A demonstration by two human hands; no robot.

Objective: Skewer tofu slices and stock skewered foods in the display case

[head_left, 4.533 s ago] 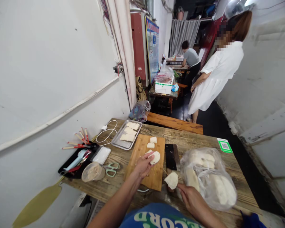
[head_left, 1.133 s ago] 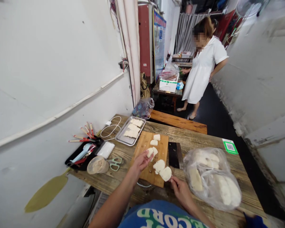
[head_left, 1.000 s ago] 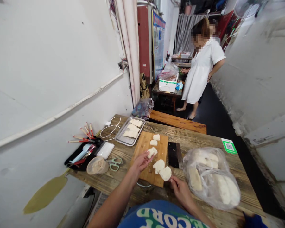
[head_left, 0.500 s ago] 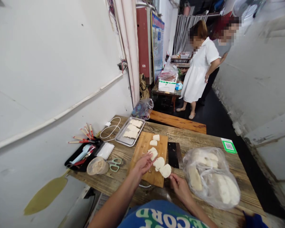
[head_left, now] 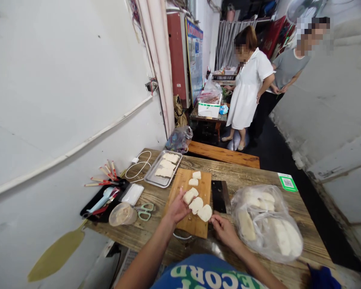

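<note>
On the cutting board (head_left: pixel 190 202), white bun pieces (head_left: pixel 196 204) are being lined up, left hand (head_left: pixel 177 208) and right hand (head_left: pixel 224 229) both open-fingered at their edges (gripping nothing); cleaver (head_left: pixel 219 196) just right of the board, likely needed next.

White dough pieces (head_left: pixel 196 204) on a tan cutting board (head_left: pixel 180 185); brown grained table (head_left: pixel 252 180); mint-handled scissors (head_left: pixel 144 211); green sticker (head_left: pixel 285 182).

Left hand (head_left: pixel 177 208), right hand (head_left: pixel 224 229) at bun pieces (head_left: pixel 196 204) on cutting board (head_left: pixel 189 200).
</note>
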